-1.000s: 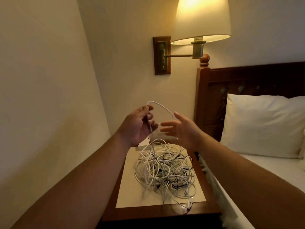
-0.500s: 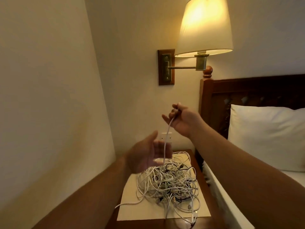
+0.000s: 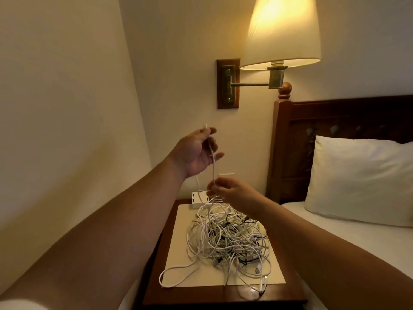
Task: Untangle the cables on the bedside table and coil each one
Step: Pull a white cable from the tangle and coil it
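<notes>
Stage: early | left hand [image 3: 196, 153] fingers [image 3: 212, 130] pinch one white cable [image 3: 213, 166] end, right hand [image 3: 232, 193] pinches it lower | below our fingers: tangle [image 3: 228, 240] on counter [image 3: 223, 296], nothing coiled yet

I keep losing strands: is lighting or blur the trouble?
Head view: warm, dim light from the wall lamp, whose shade glares; the cable tangle is fairly sharp; the white cable between left hand and right hand is slightly soft; wide-angle bowing at edges.

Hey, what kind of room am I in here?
Likely a bedroom, perhaps a hotel room: a white pillow and dark wooden headboard, a wall-mounted lamp, and a bedside table.
</notes>
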